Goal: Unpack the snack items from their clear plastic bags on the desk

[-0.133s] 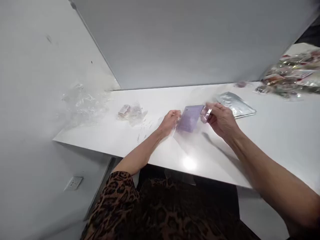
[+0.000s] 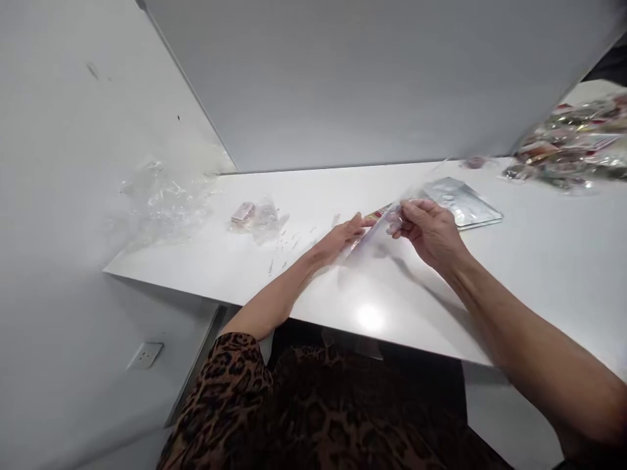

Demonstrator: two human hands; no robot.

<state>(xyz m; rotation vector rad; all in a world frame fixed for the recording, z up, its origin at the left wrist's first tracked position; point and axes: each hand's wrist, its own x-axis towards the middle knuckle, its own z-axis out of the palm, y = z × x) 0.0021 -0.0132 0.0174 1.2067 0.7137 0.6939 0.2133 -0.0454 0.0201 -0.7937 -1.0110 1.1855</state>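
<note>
My two hands meet over the middle of the white table (image 2: 539,261). Between them is a flat card in a clear plastic sleeve (image 2: 375,225), tilted nearly edge-on, so its printed face barely shows. My right hand (image 2: 428,232) pinches the sleeve's upper right end with closed fingers. My left hand (image 2: 343,238) lies against the sleeve's lower left side, fingers stretched out along it.
Crumpled clear plastic (image 2: 161,199) is piled at the table's far left. A small wrapped packet (image 2: 255,215) lies left of my hands. A stack of clear sleeves (image 2: 460,202) sits behind my right hand. A heap of colourful packets (image 2: 573,153) fills the far right corner.
The sleeved card has turned from face-up, purple side showing, to nearly edge-on. My left hand's fingers have stretched out along it. My right hand has barely shifted.
</note>
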